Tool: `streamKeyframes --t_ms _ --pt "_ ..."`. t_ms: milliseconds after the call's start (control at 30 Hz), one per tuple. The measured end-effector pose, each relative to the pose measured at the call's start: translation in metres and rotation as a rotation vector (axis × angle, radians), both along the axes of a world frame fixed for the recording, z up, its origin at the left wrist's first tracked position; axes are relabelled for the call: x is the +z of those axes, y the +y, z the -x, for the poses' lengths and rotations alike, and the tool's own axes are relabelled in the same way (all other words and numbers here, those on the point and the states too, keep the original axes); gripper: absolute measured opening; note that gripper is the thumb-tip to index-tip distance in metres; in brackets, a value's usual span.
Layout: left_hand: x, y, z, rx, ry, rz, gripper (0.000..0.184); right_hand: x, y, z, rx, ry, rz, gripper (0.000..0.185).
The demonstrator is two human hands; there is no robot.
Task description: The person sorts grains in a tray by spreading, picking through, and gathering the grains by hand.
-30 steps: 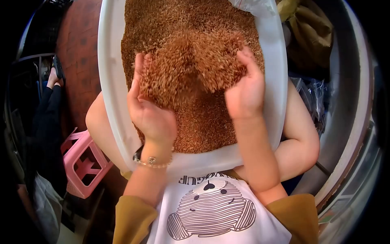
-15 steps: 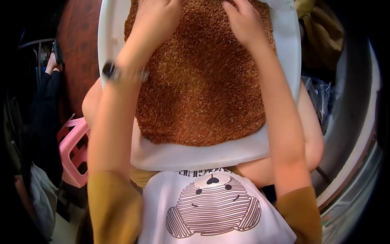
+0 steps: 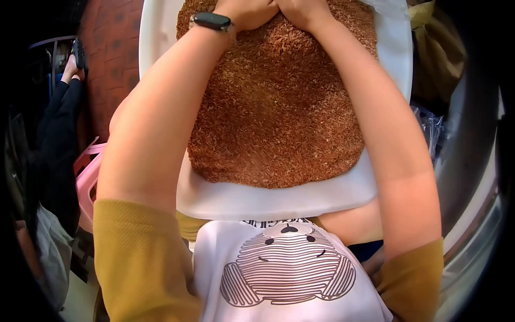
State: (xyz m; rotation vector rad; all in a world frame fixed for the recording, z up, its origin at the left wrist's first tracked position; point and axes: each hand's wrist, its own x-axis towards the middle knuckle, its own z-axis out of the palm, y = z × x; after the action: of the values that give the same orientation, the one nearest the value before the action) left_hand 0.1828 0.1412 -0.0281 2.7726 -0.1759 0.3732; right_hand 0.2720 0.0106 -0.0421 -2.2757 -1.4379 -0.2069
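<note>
A thick layer of loose reddish-brown grains covers most of a white plastic tray resting over the person's lap. My left hand, with a dark band on its wrist, touches the far part of the layer at the top edge of the view. Close against it is my right hand, also on the grains. The two hands meet near the thumbs. Most fingers are cut off by the frame, so their closure and anything in them stay hidden. A small mound of grains lies just below the hands.
A pink plastic stool stands at the left, by a red tiled floor. Another person's leg extends there too. Clear plastic lies at the tray's upper right corner. A brown sack sits beyond it.
Both hands have moved inward from apart until they meet at the middle of the far part. Grains are heaped up below them. The view has shifted slightly.
</note>
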Motion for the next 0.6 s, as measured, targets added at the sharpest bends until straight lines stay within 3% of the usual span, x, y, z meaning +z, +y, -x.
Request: streamKeyframes --t_ms 100,133,233,467,500,600 --pt "0.006 -0.014 0.024 0.009 -0.009 0.011 0.065 0.003 -0.013 0.024 0.001 -0.006 0.006 0.066" --pt "-0.002 -0.022 0.033 0.068 -0.226 -0.052 0.052 0.006 -0.019 0.034 0.024 -0.024 -0.015 0.065" --pt "-0.033 -0.041 0.059 0.154 -0.138 -0.144 0.059 -0.021 -0.029 0.059 0.025 -0.132 -0.129 0.063" --pt "-0.035 -0.08 0.118 0.351 0.055 -0.285 0.059 -0.038 -0.069 0.108 -0.091 -0.182 0.041 0.07" --pt "-0.033 -0.084 0.123 0.36 0.061 -0.269 0.058 -0.036 -0.076 0.115 -0.129 -0.239 0.174 0.073" --pt "-0.029 -0.092 0.14 0.362 0.126 -0.352 0.058 -0.043 -0.09 0.129 -0.16 -0.385 0.189 0.078"
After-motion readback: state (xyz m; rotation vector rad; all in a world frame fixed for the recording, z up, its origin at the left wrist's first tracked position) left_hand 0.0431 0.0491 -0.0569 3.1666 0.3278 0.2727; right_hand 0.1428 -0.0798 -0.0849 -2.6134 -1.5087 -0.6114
